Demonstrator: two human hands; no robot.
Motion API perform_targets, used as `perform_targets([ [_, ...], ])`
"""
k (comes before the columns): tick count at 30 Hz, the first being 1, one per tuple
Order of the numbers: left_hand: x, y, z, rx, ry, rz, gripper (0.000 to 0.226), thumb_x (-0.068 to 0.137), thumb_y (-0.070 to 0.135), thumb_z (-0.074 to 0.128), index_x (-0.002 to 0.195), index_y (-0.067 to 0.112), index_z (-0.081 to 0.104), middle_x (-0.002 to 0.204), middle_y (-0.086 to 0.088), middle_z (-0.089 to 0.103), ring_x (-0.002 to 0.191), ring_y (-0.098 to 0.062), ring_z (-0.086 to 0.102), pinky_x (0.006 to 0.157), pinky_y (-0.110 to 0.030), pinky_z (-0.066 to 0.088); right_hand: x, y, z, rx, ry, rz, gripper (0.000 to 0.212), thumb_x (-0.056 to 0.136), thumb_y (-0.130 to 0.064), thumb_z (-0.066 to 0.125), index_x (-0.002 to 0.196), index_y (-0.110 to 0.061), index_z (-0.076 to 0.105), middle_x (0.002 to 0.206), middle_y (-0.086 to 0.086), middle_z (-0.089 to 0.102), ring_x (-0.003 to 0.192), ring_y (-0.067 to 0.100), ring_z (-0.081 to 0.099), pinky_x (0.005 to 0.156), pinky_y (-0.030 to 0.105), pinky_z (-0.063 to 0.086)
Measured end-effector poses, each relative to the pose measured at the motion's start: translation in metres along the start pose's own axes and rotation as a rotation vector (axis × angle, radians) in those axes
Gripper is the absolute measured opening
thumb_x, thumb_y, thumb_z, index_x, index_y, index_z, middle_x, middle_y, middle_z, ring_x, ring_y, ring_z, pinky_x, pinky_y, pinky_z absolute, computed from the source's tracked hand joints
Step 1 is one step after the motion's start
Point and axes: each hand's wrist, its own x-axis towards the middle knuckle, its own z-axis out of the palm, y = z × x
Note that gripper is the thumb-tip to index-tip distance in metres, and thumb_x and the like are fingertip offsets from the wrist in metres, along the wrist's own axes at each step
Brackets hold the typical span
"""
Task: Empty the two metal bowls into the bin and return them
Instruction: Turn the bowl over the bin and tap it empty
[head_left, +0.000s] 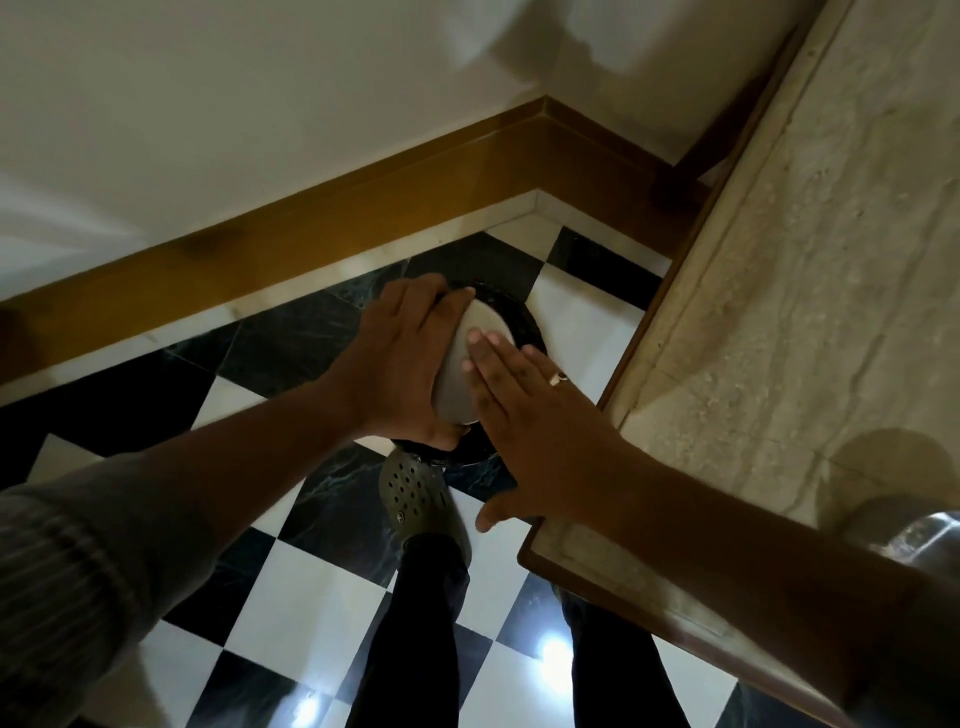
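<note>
My left hand grips a metal bowl, turned upside down over a round black bin on the floor. The bowl's grey underside faces up. My right hand lies flat, fingers together, with its fingertips on the bowl's bottom. The bin is mostly hidden under the bowl and both hands; only its dark rim shows. A second metal bowl stands on the stone counter at the right edge, partly hidden by my right forearm.
The bin stands in a corner, near a wooden skirting board and the counter's edge. The floor is black-and-white checkered tile. My foot in a perforated clog is at the bin's near base.
</note>
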Motion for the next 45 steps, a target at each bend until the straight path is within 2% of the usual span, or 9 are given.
perform_targets([
  [10,0.001,0.0,0.001,0.0,-0.015,0.011,0.118,0.051,0.076,0.063,0.14,0.0,0.048,0.142,-0.021,0.051,0.132,-0.038,0.041,0.113,-0.048,0.03,0.001,0.0,-0.004,0.017,0.044,0.005,0.129,0.065,-0.091,0.037,0.15,0.002,0.01,0.159,0.025,0.005,0.148,0.038,0.004,0.121,0.05,0.014],
  [14,0.002,0.0,0.001,-0.002,-0.027,0.02,0.118,0.05,0.074,0.067,0.139,0.0,0.044,0.138,-0.023,0.052,0.126,-0.039,0.048,0.106,-0.052,0.04,0.002,0.002,-0.002,-0.006,-0.063,0.006,0.135,0.059,-0.09,0.049,0.15,0.003,0.011,0.159,0.025,0.007,0.148,0.039,0.008,0.117,0.054,0.022],
  [17,-0.002,0.0,0.004,-0.003,-0.004,0.034,0.109,0.054,0.07,0.068,0.135,0.001,0.048,0.135,-0.021,0.053,0.125,-0.038,0.047,0.106,-0.048,0.039,0.002,-0.005,-0.009,0.032,0.055,0.019,0.127,0.066,-0.086,0.046,0.15,0.002,0.011,0.159,0.024,0.007,0.148,0.037,0.006,0.12,0.049,0.015],
  [22,-0.002,-0.004,0.001,-0.009,-0.068,0.007,0.113,0.049,0.071,0.068,0.135,0.003,0.041,0.132,-0.023,0.055,0.121,-0.04,0.052,0.097,-0.051,0.047,-0.001,-0.005,-0.001,-0.024,-0.05,0.047,0.134,0.057,-0.087,0.057,0.148,0.003,0.018,0.158,0.026,0.014,0.146,0.04,0.015,0.118,0.051,0.021],
  [27,0.001,-0.001,-0.003,-0.011,-0.021,0.005,0.114,0.05,0.072,0.067,0.135,0.001,0.043,0.133,-0.024,0.055,0.122,-0.04,0.05,0.103,-0.046,0.04,0.002,-0.004,-0.002,-0.005,-0.03,0.038,0.136,0.059,-0.088,0.052,0.15,0.002,0.006,0.159,0.025,0.002,0.148,0.039,0.005,0.119,0.05,0.009],
  [35,0.0,-0.005,0.002,-0.009,0.03,0.043,0.116,0.05,0.074,0.07,0.136,0.003,0.039,0.134,-0.025,0.055,0.123,-0.042,0.051,0.104,-0.053,0.043,0.005,-0.001,0.001,-0.008,-0.01,0.055,0.136,0.058,-0.087,0.054,0.149,0.004,0.014,0.158,0.027,0.011,0.147,0.04,0.012,0.117,0.053,0.023],
  [38,0.001,-0.003,0.004,-0.026,0.084,0.037,0.112,0.053,0.072,0.071,0.136,0.001,0.045,0.137,-0.023,0.055,0.126,-0.042,0.049,0.106,-0.052,0.041,0.008,-0.003,-0.004,0.02,0.082,0.061,0.131,0.061,-0.086,0.049,0.15,0.003,0.012,0.159,0.025,0.008,0.148,0.038,0.007,0.12,0.049,0.014],
  [41,0.002,-0.003,0.003,-0.033,0.052,0.006,0.118,0.05,0.076,0.066,0.137,-0.002,0.044,0.135,-0.025,0.053,0.123,-0.041,0.05,0.104,-0.051,0.043,0.008,0.002,0.0,-0.048,-0.076,0.046,0.133,0.06,-0.079,0.062,0.15,0.001,0.005,0.159,0.025,0.003,0.147,0.04,0.005,0.118,0.049,0.007],
  [45,-0.006,-0.001,0.0,-0.109,0.04,-0.042,0.121,0.049,0.077,0.063,0.141,0.001,0.038,0.141,-0.022,0.049,0.129,-0.037,0.044,0.111,-0.049,0.034,0.015,0.004,-0.001,-0.072,-0.025,0.043,0.096,0.071,-0.051,0.076,0.142,-0.001,0.036,0.15,0.026,0.035,0.139,0.041,0.034,0.11,0.047,0.028],
])
